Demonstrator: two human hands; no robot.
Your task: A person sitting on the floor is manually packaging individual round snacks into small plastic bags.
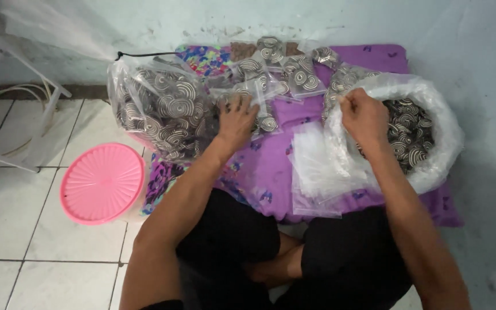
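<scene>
Left hand (pixel 237 117), fingers spread, presses small filled packets (pixel 262 86) at upper centre. Right hand (pixel 364 116) pinches the rim of the open sack (pixel 431 155) at right, directly beside it.

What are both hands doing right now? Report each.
Left hand: open, fingers spread on small filled bags.
Right hand: closed, pinching the rim of the large open bag.

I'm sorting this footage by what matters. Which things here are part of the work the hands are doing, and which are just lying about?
In the work:
left hand on the small filled packets
right hand at the open white bag of spiral snacks
empty clear bags
large tied bag of spiral snacks
purple cloth

Lying about:
pink lid
white rack frame
</scene>
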